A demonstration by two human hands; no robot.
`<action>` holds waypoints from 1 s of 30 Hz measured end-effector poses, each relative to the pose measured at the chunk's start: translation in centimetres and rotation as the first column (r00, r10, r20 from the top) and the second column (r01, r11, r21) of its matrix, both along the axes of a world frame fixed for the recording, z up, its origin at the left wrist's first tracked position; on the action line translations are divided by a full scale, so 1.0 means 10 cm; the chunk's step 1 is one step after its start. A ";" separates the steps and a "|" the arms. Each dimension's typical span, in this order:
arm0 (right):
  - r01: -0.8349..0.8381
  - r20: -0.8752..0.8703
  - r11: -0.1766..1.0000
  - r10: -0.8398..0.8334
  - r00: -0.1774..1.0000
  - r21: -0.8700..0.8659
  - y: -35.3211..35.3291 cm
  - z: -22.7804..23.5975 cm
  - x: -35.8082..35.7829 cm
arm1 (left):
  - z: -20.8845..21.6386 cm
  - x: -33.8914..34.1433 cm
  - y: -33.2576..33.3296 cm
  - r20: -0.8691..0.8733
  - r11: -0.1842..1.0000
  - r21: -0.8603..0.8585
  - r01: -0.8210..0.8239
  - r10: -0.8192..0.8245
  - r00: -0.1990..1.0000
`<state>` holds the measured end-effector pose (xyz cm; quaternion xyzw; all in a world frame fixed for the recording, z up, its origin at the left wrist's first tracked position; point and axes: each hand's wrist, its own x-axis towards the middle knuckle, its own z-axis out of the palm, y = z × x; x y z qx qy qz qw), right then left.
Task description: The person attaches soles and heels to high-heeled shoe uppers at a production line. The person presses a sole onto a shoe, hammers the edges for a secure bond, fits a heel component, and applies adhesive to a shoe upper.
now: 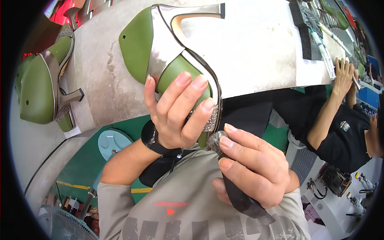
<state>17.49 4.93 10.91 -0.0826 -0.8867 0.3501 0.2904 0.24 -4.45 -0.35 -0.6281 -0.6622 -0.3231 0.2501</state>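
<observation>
Item, nine to ten o'clock: green-and-silver shoes (38, 90), grouped on the table's end; they overlap and the dark rim crops the group, so I cannot give a count.

Item, seven to eight o'clock: fan (66, 224), grille only, its lower part cut off.

Item, between eight and nine o'clock: pale blue round stool (112, 143), its base hard to make out.

Item, centre to half past eleven: green-and-silver high-heeled shoe (136, 44), the piece in work, above the near edge of the pale worktable (256, 52). Its slim heel points toward three o'clock; its lower end, with a glittering band (211, 123), is partly covered by fingers.

Item, centre: my left hand (176, 114), digits curled over the shoe and gripping it. What presses from beneath is hidden. Black watch (149, 134) at the wrist.

Item, four to five o'clock: my right hand (256, 170), fingers and thumb pinching a dark curved tool (242, 196); the thumb is partly covered. The tool's grey head sits at the shoe's lower end; I cannot tell whether they touch.

Item, two o'clock: dark block (306, 36) and syringes (322, 50).

Item, three o'clock: co-worker (340, 136), head cropped by the rim; the hands hold something slim, too small to identify.
</observation>
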 end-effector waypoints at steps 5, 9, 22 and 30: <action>-0.053 0.033 0.980 0.060 0.998 -0.193 0.17 0.03 -0.03 | -0.02 0.00 -0.02 -0.002 1.000 0.010 0.001 -0.001 1.000; -0.086 -0.029 0.942 0.082 0.996 -0.324 0.29 0.00 -0.09 | -0.10 0.09 0.08 0.137 0.986 0.160 -0.048 0.026 0.990; 0.110 0.212 0.588 0.107 0.971 -0.801 0.84 0.17 -0.40 | 0.00 0.08 0.02 0.166 0.996 0.091 -0.024 0.009 0.986; -0.370 0.060 0.879 0.405 0.912 -0.300 0.56 0.10 -0.16 | -0.02 0.09 0.07 0.154 0.992 0.116 -0.054 0.036 0.987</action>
